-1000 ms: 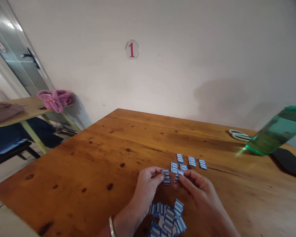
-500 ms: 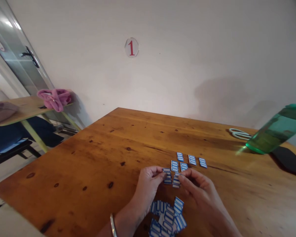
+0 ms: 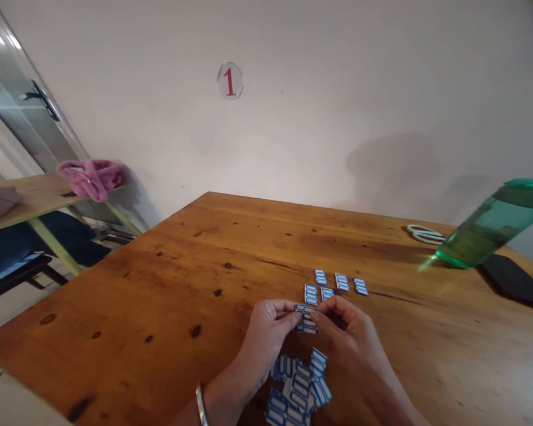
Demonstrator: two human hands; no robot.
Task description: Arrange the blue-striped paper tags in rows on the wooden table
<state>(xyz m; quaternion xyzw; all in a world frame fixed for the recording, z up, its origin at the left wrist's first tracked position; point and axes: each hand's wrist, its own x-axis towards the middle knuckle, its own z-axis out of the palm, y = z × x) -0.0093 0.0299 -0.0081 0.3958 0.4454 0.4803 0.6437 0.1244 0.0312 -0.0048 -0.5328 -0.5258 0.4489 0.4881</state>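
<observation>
Between finger and thumb, my left hand (image 3: 270,325) pinches a small white card with blue-framed boxes (image 3: 299,324), like a label sticker sheet. My right hand (image 3: 349,325) pinches a second such card (image 3: 311,325) by its right side. The two cards meet or overlap edge to edge; which lies in front I cannot tell. Just beyond my fingers lie several similar cards in two loose rows, among them a near one (image 3: 310,294) and a far one (image 3: 342,282). A loose pile of these cards (image 3: 299,384) lies nearer me, below my wrists.
The wooden table (image 3: 160,307) reaches back to a white wall. On the right stand a green bottle (image 3: 488,228), a black phone-like slab (image 3: 515,281) and a coiled white cable (image 3: 424,234). A pink cloth (image 3: 91,177) lies on another table at left.
My right hand has moved left, bringing its card against the one in my left hand; before, a gap separated them. The view has shifted slightly. The laid-out cards and pile stay put.
</observation>
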